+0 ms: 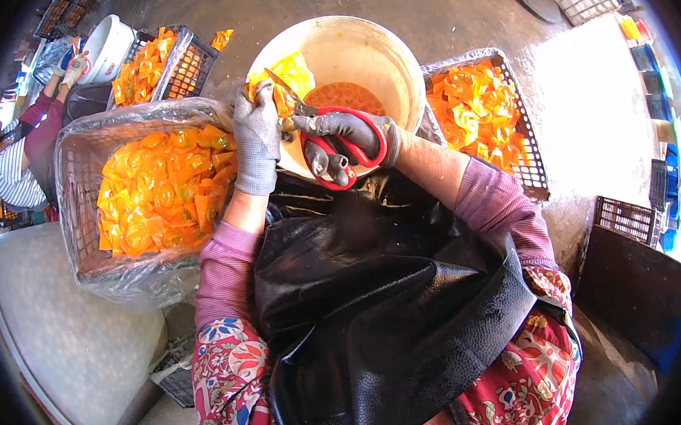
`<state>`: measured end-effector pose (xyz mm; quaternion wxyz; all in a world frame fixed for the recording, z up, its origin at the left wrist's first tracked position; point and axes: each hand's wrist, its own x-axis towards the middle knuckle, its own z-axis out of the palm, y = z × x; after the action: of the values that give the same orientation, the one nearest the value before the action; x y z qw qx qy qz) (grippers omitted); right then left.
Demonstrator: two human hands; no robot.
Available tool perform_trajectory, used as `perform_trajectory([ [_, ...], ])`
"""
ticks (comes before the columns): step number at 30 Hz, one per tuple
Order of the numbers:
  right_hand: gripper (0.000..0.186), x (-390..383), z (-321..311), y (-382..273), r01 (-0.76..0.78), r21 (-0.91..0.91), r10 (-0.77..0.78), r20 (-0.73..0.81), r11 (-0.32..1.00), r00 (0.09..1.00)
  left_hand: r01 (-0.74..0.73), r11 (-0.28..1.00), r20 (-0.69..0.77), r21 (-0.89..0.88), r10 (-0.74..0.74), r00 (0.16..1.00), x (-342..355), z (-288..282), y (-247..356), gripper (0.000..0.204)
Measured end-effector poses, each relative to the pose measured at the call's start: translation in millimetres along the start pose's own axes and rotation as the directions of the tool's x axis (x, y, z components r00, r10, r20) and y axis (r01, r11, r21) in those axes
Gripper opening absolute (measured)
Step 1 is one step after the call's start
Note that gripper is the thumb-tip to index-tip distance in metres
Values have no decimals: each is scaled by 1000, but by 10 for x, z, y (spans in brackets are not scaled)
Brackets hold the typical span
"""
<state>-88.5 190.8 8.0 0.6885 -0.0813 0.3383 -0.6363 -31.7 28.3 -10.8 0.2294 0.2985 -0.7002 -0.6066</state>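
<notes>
Head view: nearest is a black apron (391, 287) spread over the person's lap, with patterned sleeves (232, 372) at its sides. Past it, two grey-gloved hands work close together over a pale bucket (382, 52). Fingers of the right hand (352, 131) are curled around the red-handled scissors (384, 144), whose blades point up beside the other glove. Fingers of the left hand (258, 136) pinch an orange-yellow packet (295, 72) — it is above the bucket's left side, right by the blades. Orange contents (346, 97) lie at the bucket's bottom. Just left stands a plastic-lined crate (85, 187) heaped with orange packets (155, 195); at the right, a black crate (534, 156) holds orange packaging (474, 109). Farther off, upper left, are another filled crate (188, 70), a white tub (110, 46) and a co-worker (19, 171) in a striped top.
</notes>
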Motion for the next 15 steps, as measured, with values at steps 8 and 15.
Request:
perform_trajectory([
  [8, 43, 58, -123, -144, -63, -534, -38, -176, 843, 984, 206, 887, 253, -414, -105, 962, 64, -86, -146, 32],
  [15, 42, 71, -150, -171, -138, -743, -112, -276, 655, 955, 342, 871, 246, -351, -267, 932, 10, -129, 110, 21],
])
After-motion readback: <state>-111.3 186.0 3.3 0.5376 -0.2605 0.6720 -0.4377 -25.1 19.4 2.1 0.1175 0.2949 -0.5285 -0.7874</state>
